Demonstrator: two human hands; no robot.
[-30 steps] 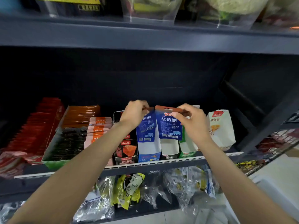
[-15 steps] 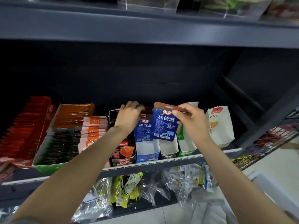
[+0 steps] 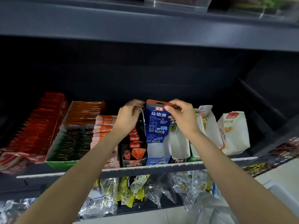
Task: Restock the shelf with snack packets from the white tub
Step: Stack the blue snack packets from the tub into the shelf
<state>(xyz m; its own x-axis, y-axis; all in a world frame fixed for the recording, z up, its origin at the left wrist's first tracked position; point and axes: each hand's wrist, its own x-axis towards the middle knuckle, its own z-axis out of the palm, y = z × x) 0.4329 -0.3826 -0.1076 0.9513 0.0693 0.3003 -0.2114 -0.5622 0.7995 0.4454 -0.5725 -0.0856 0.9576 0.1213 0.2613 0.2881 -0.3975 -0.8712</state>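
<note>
Both arms reach up to the shelf (image 3: 145,169). The right hand (image 3: 182,117) pinches a blue snack packet (image 3: 157,122) by its top, upright over a white display box (image 3: 159,151); the left hand (image 3: 129,118), just beside, curls around the box's rear left wall.

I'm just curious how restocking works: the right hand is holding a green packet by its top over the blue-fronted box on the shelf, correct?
Not quite: the packet is blue with an orange top strip, not green. The head view shows the right hand pinching that top strip, the packet hanging over the blue-fronted box on the shelf.
</note>
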